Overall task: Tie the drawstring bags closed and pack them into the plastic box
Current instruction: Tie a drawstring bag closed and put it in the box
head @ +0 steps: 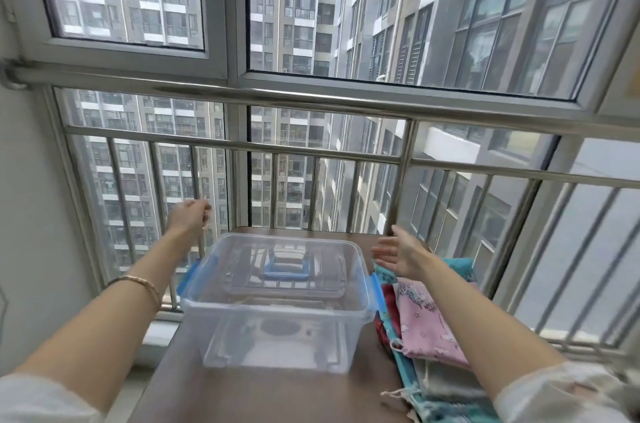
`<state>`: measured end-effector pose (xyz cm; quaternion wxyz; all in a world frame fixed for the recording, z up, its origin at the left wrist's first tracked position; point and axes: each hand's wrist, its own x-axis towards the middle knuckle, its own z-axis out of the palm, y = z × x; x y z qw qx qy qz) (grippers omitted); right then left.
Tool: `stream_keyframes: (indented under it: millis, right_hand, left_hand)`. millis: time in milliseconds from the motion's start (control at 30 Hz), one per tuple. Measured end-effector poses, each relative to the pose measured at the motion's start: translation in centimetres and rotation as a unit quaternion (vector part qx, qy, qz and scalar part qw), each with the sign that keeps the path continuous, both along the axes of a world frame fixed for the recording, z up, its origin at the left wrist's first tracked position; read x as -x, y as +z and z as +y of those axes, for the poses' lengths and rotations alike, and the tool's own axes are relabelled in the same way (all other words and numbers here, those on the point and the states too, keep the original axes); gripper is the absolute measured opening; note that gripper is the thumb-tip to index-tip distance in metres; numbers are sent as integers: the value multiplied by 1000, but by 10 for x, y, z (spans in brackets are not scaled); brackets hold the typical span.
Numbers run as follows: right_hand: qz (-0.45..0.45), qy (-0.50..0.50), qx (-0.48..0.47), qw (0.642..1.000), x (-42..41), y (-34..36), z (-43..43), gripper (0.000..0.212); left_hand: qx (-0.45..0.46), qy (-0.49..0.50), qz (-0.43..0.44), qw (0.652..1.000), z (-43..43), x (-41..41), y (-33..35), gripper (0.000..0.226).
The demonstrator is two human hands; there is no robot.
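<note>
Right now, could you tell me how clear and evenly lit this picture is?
Head view: soft, even daylight through the window; wide-angle bending of the railing; both hands, left and right, slightly blurred; clear box carries faint reflections.

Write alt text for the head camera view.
Two bare hands, left hand and right hand, reach forward, empty, either side of a clear plastic box with blue latches on a brown table. Patterned drawstring bags lie stacked right of the box, before a railed window.

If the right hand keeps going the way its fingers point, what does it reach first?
Probably the far right rim of the plastic box: the open right hand points left toward it, nothing between. Its height above the rim is unclear.
</note>
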<state>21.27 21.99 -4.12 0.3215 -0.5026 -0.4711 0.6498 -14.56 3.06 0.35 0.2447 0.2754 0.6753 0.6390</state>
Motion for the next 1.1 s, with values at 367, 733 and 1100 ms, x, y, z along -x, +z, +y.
stream_keyframes:
  millis: [367,733,1100]
  right_hand:
    - [-51,110,-77,990,-60,27,-65,10]
    - [-279,174,-185,926,-127,-6,-107,19]
    - [-545,218,-304,750,-169,-25,-116,20]
  left_hand:
    - [-63,-238,235,940,12,-192,61,18]
    - [72,-352,506,784,12,-342,-21,14]
    - [208,-284,658,665,11,-360,-75,21]
